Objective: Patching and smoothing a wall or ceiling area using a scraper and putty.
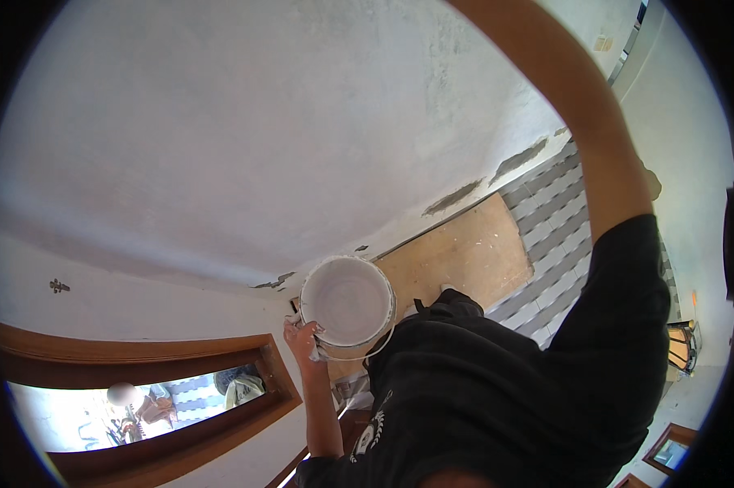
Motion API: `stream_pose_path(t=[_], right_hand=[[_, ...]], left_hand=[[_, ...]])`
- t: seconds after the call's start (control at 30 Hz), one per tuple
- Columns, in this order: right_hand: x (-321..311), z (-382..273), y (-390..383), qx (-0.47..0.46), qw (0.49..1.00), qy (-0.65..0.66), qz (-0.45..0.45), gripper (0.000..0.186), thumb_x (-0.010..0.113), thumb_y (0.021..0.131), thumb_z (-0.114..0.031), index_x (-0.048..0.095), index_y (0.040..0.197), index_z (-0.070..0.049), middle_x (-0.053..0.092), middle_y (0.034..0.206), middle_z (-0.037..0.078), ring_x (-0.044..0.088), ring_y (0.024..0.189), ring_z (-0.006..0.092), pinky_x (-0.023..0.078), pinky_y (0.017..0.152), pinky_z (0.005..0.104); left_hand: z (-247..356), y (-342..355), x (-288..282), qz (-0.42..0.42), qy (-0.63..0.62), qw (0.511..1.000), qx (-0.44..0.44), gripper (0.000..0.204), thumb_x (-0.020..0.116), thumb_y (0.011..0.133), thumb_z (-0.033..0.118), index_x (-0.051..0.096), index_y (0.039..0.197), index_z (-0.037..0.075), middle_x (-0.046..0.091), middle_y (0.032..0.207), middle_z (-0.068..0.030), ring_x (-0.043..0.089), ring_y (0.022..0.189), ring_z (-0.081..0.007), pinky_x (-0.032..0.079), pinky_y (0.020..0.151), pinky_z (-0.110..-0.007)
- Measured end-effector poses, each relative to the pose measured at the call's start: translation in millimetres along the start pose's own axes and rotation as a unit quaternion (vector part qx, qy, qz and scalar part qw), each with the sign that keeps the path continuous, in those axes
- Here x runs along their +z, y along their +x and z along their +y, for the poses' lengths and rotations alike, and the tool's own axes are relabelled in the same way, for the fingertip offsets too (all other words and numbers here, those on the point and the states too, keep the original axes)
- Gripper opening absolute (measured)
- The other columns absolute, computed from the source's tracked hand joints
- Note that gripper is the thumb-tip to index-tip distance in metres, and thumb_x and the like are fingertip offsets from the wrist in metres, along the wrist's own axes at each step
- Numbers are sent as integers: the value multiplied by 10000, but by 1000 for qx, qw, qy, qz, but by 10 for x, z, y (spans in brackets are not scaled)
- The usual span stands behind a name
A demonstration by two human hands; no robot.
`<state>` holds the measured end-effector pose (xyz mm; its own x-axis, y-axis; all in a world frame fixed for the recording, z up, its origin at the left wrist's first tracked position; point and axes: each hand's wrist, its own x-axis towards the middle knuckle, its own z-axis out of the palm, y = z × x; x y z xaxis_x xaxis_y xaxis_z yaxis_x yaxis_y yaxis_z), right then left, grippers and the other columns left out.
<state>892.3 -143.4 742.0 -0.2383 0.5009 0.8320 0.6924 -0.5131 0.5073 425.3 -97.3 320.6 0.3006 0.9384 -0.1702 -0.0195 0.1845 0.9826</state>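
Note:
My left hand (304,337) is closed on the rim of a white bucket (373,272), at its left side. The bucket hangs in front of my body, its mouth facing up, and whitish residue coats the inside and rim. A thin wire handle (383,346) droops along the lower right of the bucket. White smears mark my left fingers. My right arm (582,98) is raised and reaches past the top edge of the picture, so the right hand is out of sight. A large whitish wall (245,138) with uneven patches stands before me.
A tan board (464,248) lies at my feet on grey-and-white patterned floor tiles (558,220). Plaster has flaked off in spots (452,198) low on the wall. A brown wooden frame (131,350) surrounds an opening at the lower left. An orange-and-black object (681,346) is at the right.

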Motion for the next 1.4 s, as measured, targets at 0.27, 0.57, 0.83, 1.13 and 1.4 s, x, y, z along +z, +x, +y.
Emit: stream_pose_path(t=[0.27, 0.57, 0.83, 1.13, 1.4], right_hand=[[338, -962, -1721, -57, 991, 108, 63, 307, 666, 804, -199, 677, 1109, -232, 578, 1295, -51, 570, 1115, 147, 451, 1003, 334], [-329, -1573, -2342, 348, 816, 432, -161, 153, 724, 830, -193, 734, 975, -142, 716, 828, 43, 652, 747, 142, 507, 705, 247], [-971, -1868, -3350, 617, 397, 653, -188, 233, 720, 827, -205, 687, 919, 7, 660, 807, 40, 608, 703, 122, 471, 624, 260], [-1548, -2458, -3747, 703, 55, 668, -236, 208, 642, 911, -259, 607, 949, -57, 652, 854, 65, 636, 715, 160, 523, 672, 287], [-1444, -2970, -4057, 654, 207, 658, -310, 327, 623, 911, -339, 597, 938, -14, 659, 805, 134, 666, 735, 196, 525, 651, 325]], left_hand=[[201, -41, -21, -24, 192, 978, 78, 284, 587, 572, -19, 505, 844, -14, 559, 749, -85, 538, 622, -184, 444, 572, -289], [361, 58, 159, -10, 181, 981, 64, 273, 603, 576, -12, 525, 837, -27, 548, 713, -66, 506, 629, -141, 424, 569, -289], [241, 183, 242, -2, 210, 967, 142, 284, 597, 541, -43, 571, 823, -37, 509, 686, -25, 466, 614, -102, 384, 552, -255], [102, 37, 780, 35, 324, 919, 221, 306, 608, 563, -4, 567, 863, -44, 537, 779, -100, 519, 695, -219, 433, 677, -319], [-179, -631, 1684, 85, 378, 887, 253, 252, 601, 613, 31, 583, 852, -48, 585, 782, -172, 581, 724, -340, 452, 684, -403]])
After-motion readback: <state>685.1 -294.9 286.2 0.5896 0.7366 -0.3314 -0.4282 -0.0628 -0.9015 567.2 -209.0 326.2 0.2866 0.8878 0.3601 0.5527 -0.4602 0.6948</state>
